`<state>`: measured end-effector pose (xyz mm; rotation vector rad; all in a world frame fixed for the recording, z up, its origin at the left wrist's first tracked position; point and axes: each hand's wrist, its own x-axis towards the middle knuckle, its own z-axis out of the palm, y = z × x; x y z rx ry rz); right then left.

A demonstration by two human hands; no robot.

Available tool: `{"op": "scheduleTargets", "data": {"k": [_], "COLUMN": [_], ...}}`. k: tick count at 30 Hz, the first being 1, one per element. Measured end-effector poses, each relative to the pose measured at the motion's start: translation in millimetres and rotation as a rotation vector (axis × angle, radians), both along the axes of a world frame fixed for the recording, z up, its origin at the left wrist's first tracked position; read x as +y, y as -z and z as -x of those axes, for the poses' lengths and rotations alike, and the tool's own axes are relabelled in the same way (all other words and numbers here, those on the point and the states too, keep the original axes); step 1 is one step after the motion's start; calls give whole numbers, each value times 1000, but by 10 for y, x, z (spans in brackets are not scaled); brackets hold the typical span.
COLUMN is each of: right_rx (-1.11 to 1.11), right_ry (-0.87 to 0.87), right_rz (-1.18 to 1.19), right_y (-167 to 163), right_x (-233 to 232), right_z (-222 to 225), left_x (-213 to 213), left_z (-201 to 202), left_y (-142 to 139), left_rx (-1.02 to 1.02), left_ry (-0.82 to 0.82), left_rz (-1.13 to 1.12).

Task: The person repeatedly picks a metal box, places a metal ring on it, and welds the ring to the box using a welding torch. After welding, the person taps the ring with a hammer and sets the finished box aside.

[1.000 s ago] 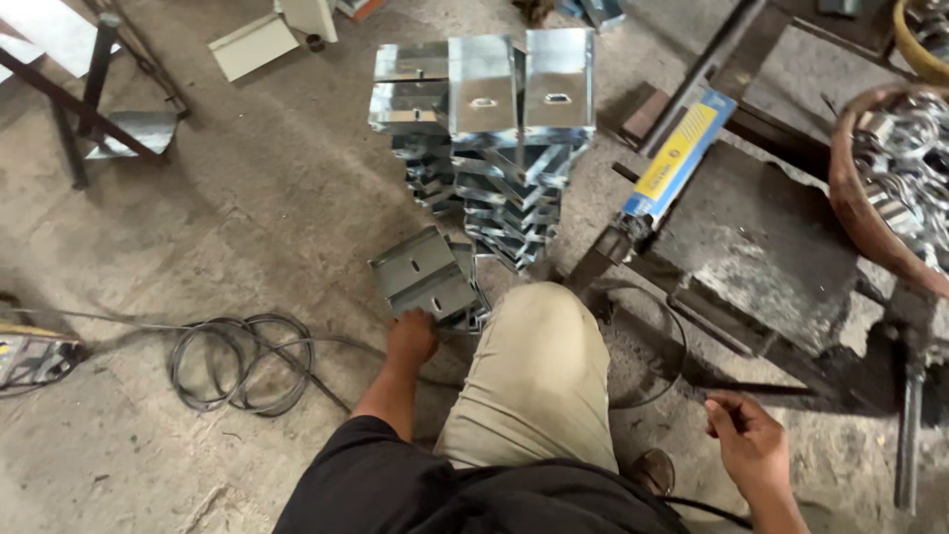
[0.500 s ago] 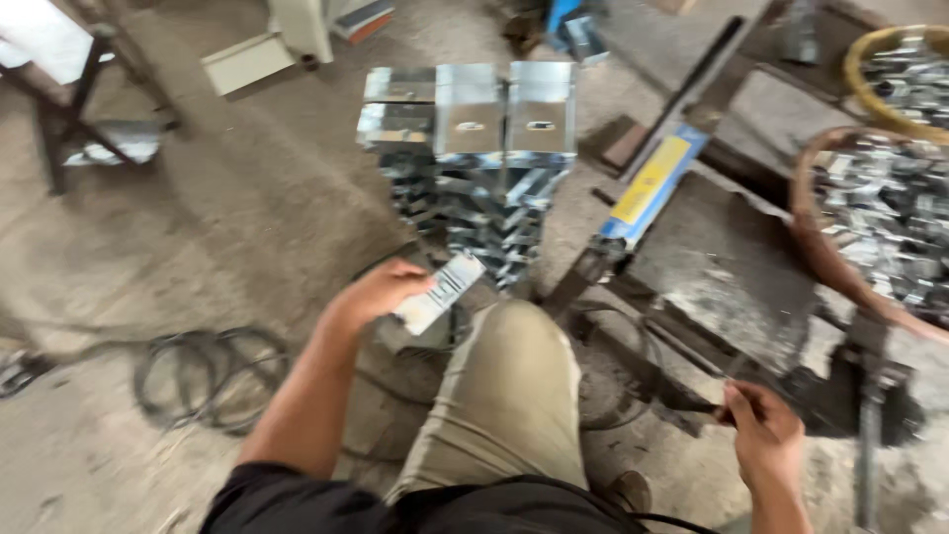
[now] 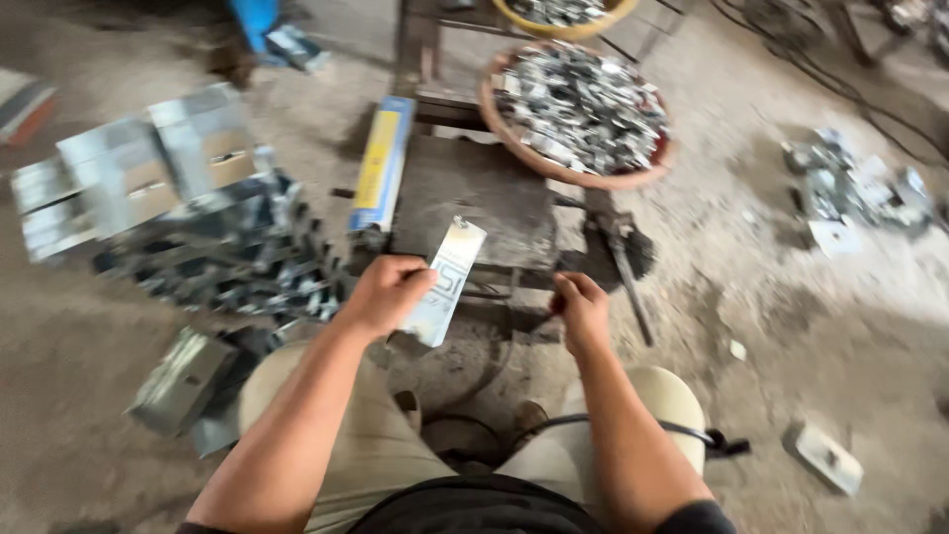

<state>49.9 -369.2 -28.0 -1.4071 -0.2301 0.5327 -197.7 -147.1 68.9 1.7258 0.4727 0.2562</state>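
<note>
— Two hands in view; what is each one doing?

— The left hand (image 3: 388,294) is closed around a flat metal plate (image 3: 445,280), gripping its lower half so the plate sticks up and away from the fingers, tilted. The right hand (image 3: 581,311) is curled tight around something dark and thin; I cannot tell what it is, and a black cable (image 3: 633,427) runs back from below that hand over the person's knee.

— Where is the plate compared with the bench?

— It is held in the air just in front of the low dark metal bench (image 3: 479,193), which lies beyond both hands. The plate's top end overlaps the bench's near edge in the view; whether it touches I cannot tell.

— What lies around the hands?

— Left of the left hand stands a stack of folded metal brackets (image 3: 188,208), blurred. Nearer the person, below and left of that hand, one loose bracket (image 3: 183,381) lies on the floor. Just beyond the left hand, a long blue and yellow box (image 3: 381,163) rests along the bench's left side. Beyond the right hand sits a round basin of small shiny metal pieces (image 3: 578,109).
</note>
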Motion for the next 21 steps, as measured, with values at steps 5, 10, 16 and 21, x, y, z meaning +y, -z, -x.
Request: {"op": "scheduleTargets", "data": {"k": [5, 10, 16, 21], "right_rx": [40, 45, -175, -309], "right_ry": [53, 65, -253, -375], "right_rz": [-61, -135, 407, 428], "right_y": [32, 116, -45, -264], "right_x": [30, 62, 156, 196], "right_z": [-138, -156, 113, 212], "left_x": [-339, 51, 186, 202], "left_z": [-601, -681, -1046, -1824], "left_y": [-20, 118, -179, -509], "left_rx": [23, 97, 483, 507], "left_ry": [120, 163, 308, 275], "left_rz": [-1141, -1263, -1095, -974]}}
